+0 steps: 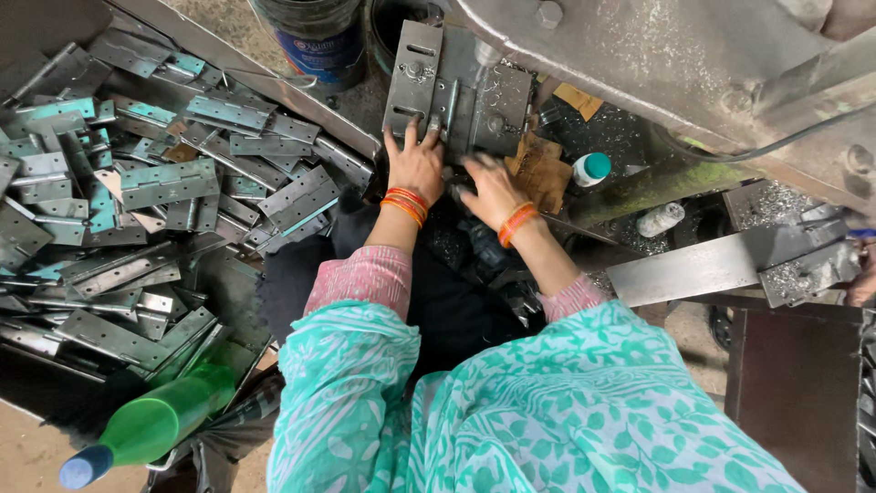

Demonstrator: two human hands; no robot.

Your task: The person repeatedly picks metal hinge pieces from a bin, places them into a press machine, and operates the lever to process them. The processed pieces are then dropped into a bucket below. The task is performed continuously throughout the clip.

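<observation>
Head view looking straight down: nearest is the person's own lap, teal patterned sleeves, and a green bottle [155, 422] with a blue cap lying at the lower left. Just past that, both forearms reach forward, orange bangles on each wrist.

Key bit: the left hand [415, 164] lies flat with fingers spread, touching the near edge of the metal plate [456, 91] fixed in the press. The plate sits directly ahead of both hands, long axis running side to side, with a slotted part standing up along its left edge. The right hand [490, 187] is blurred, just short of the plate's near edge, a bit further back than the left; I can't tell whether it's closed on anything.

Left of the arms is a big heap of grey hinges [137, 201], some with teal film on them, piled in a tray well apart from the plate. Beyond the plate stands a dark bucket [315, 36]; to the right, a small white bottle [591, 169] and metal shavings. Cramped, cluttered workshop.
</observation>
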